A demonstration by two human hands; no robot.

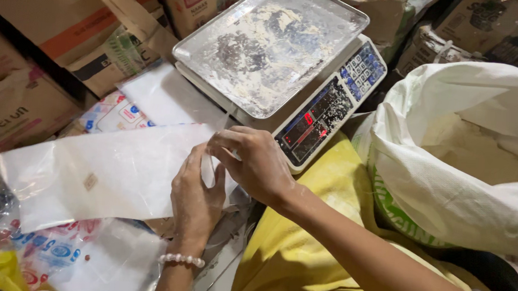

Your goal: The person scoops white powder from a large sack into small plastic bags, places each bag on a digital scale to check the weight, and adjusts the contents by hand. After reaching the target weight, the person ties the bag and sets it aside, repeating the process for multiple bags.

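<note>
- Clear bag (pixel 101 175): lies flat, long axis running left to right and tilted slightly up to the right. Its right end is at the hands; its left end points towards the cartons (pixel 19 91).
- Left hand (pixel 196 198): fingers straight, pressed against the bag's right edge.
- Right hand (pixel 252 163): fingers curled, pinching that same edge.
- Scale (pixel 287 64): just behind the hands, with a floury pan.
- Sack (pixel 465 156): open, at right.

Left hand (pixel 196 200) and right hand (pixel 252 163) meet, fingers (pixel 223 143) pinching together.
</note>
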